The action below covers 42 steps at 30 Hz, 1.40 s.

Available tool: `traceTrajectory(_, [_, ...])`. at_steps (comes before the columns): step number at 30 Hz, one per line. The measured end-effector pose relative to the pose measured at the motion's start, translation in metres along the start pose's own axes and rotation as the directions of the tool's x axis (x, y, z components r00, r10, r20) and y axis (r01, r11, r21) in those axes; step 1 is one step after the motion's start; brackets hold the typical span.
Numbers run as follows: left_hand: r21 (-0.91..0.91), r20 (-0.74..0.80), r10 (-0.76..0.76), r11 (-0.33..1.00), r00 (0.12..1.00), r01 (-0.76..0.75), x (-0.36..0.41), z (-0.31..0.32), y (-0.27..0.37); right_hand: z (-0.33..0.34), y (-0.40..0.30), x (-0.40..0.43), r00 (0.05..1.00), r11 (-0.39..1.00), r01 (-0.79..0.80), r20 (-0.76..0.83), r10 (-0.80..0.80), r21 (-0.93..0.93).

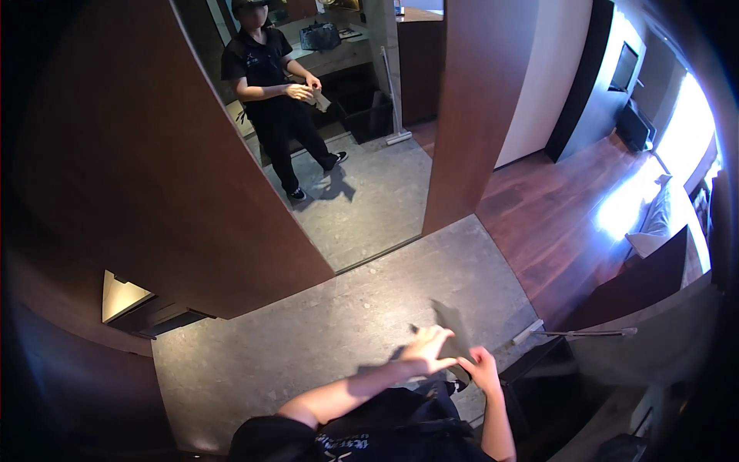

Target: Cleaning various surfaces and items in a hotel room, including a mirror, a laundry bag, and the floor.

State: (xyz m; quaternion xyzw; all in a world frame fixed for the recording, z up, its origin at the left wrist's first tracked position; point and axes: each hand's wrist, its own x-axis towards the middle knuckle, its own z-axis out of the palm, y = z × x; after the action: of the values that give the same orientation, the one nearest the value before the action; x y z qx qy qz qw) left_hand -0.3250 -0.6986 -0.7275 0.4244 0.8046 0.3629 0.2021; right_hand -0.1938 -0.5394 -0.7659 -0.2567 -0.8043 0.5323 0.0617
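A thin grey cloth [456, 329] hangs in front of my body, above the stone-look floor. The fingers and thumb of my right hand [484, 369] pinch its near edge. My left hand [426, 350] is at the cloth's left side. Its thumb reaches towards my right fingertips, with the other fingers stretched out and apart from the thumb. Whether the left hand grips the cloth is unclear. A tall mirror [375, 219] ahead reflects me in dark clothes and a cap, with the cloth between both hands.
Brown wall panels [173, 173] flank the mirror. A floor squeegee [526, 332] and a black bin [537, 369] stand at my right. Beyond the grey floor [277, 341], a wood floor [531, 231] leads to a bright window [687, 127]. An open recess [124, 297] is low at left.
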Motion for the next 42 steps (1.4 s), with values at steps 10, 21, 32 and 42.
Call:
traceTrajectory(10, [-0.673, -0.234, -0.384, 0.727, 0.893, 0.136, -0.025, -0.199, -0.054, 0.160, -0.163, 0.120, 0.859, 0.106, -0.424, 0.436, -0.269, 0.899])
traceTrajectory(21, [0.639, -0.763, 0.534, 0.535, 0.366, 0.552, 0.013, -0.509, -0.123, 0.129, -0.213, 0.379, 0.967, 0.011, -0.211, 0.210, -0.140, 0.977])
traceTrajectory(32, [0.752, -0.391, 0.747, -0.077, 0.538, 0.655, -0.033, -0.658, -0.221, 0.053, -0.368, 0.624, 0.157, 0.532, 0.796, -0.751, -0.641, -0.288])
traceTrajectory(42, [0.738, -0.356, 0.775, -0.110, 0.522, 0.666, -0.035, -0.648, -0.219, 0.267, -0.393, 0.535, 0.111, 0.556, 0.795, -0.843, -0.526, -0.243])
